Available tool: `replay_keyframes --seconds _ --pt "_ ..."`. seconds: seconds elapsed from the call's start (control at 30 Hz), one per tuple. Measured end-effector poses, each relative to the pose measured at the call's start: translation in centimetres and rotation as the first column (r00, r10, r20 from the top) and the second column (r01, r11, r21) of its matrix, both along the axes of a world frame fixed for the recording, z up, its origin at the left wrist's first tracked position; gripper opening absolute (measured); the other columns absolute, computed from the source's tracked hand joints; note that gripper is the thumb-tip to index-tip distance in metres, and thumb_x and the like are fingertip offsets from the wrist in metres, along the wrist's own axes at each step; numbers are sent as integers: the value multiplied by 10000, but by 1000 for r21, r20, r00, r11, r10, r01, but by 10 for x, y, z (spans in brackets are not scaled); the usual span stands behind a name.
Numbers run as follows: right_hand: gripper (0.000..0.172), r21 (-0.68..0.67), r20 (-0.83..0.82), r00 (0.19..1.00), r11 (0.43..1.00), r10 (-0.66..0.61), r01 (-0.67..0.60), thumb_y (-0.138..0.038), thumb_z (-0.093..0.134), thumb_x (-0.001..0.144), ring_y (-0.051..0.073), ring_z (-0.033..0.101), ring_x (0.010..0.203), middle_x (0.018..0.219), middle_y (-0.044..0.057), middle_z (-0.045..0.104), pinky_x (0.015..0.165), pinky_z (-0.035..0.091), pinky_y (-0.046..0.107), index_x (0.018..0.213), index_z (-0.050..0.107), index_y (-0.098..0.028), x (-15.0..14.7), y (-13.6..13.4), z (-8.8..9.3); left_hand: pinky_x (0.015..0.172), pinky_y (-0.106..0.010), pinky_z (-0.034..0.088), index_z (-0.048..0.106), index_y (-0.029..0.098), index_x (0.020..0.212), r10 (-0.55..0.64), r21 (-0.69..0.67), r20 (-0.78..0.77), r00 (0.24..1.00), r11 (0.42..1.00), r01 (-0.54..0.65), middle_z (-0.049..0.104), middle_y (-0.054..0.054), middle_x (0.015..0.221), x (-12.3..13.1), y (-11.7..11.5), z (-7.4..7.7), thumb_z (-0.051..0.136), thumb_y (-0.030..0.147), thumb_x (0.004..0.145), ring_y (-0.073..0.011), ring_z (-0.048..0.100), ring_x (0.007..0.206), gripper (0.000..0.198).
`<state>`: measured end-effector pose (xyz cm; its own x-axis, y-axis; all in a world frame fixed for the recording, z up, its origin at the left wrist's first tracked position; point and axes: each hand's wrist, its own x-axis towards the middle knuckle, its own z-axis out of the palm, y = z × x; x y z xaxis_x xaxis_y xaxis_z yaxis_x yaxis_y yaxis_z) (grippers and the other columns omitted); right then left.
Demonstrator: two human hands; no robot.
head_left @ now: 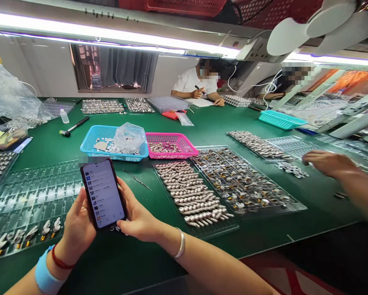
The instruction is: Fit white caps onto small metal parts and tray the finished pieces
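A black-edged phone (104, 194) with a lit list on its screen is held upright between both hands. My left hand (79, 223), with a blue band and a red cord at the wrist, is closed on the phone's left side. On its right side, my right hand (137, 215) grips the lower corner, thumb at the bottom edge. Left of the phone, a clear tray (39, 184) carries several white earbud parts along its front row. To the right lie a tray of white stems (190, 192) and a tray of small parts (242, 180). Tweezers (137, 179) rest behind my right hand.
A blue basket (88, 143) and a pink basket (186, 143) stand behind the phone. A hammer (75, 126) lies back left. Another person's hand (328, 162) reaches in at the right; a person in white (186, 84) sits across the table. A fan (312, 28) hangs top right.
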<state>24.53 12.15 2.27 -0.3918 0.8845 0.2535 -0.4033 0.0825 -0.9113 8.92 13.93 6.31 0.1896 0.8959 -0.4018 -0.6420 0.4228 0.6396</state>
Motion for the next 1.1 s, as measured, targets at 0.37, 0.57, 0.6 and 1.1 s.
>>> replay_keyframes --seconds 0.37,0.57,0.6,1.1 --pt "1050 13 16 1000 1000 -15 14 -83 650 692 255 356 1409 1594 74 215 990 503 360 1532 67 -319 -1 0 -2 999 -470 487 744 216 1019 13 -32 12 1000 999 -13 775 -56 975 0 0 -1 459 435 946 -273 690 996 367" --pt "1056 49 36 999 998 -29 27 -64 653 697 250 315 1436 1604 91 178 1093 410 414 1530 53 -310 -1 1 -10 980 -456 503 761 211 974 2 -43 16 1000 999 -1 780 -56 912 1 0 1 395 441 971 -251 715 893 432" --pt "1059 52 42 999 998 -35 32 -68 662 701 247 306 1441 1603 94 179 1114 385 421 1530 50 -309 -1 1 -11 980 -452 504 762 212 974 0 -41 16 1000 999 1 781 -54 915 1 0 2 392 441 973 -248 716 886 436" --pt "1070 149 144 981 982 -134 112 -230 738 756 255 269 1457 1572 120 226 1196 251 459 1538 8 -262 -4 0 -16 1014 -489 478 739 198 1052 -12 17 13 1000 1000 12 774 -65 991 0 1 -6 502 476 917 -290 686 1030 389"
